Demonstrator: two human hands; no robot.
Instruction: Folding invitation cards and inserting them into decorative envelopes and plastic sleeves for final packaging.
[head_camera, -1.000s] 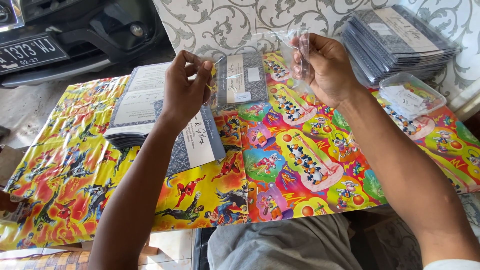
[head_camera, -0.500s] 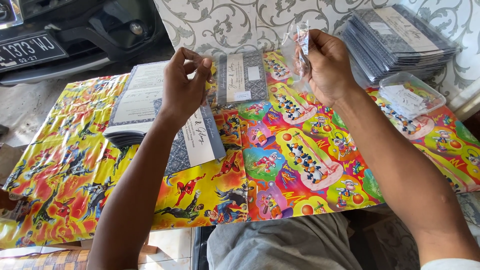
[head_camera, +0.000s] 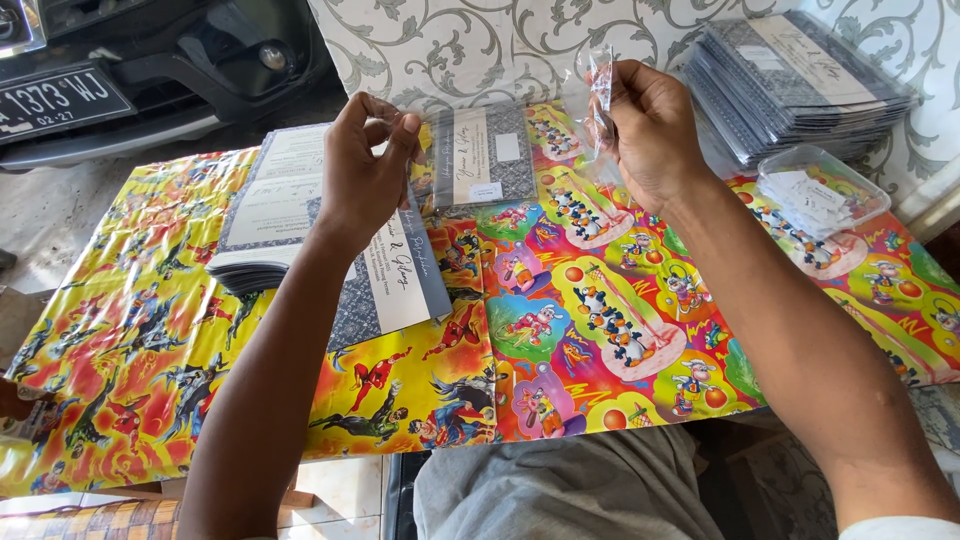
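Observation:
My left hand (head_camera: 368, 175) is raised over the table and pinches the top of a grey patterned card with a white strip (head_camera: 395, 285), which hangs down towards the table. My right hand (head_camera: 650, 130) is held up at the same height and grips a thin clear plastic sleeve (head_camera: 600, 85) between thumb and fingers. Between the two hands, a second grey card with a small white label (head_camera: 487, 155) lies on the table.
Bright cartoon wrapping paper (head_camera: 600, 330) covers the table. A stack of cards (head_camera: 262, 215) lies at the left and a pile of sleeved cards (head_camera: 800, 75) at the back right. A clear plastic tub of small labels (head_camera: 822, 190) is nearby. A car bumper (head_camera: 150, 60) is behind.
Both hands stay almost where they were. The fingers of my right hand have shifted the plastic sleeve slightly.

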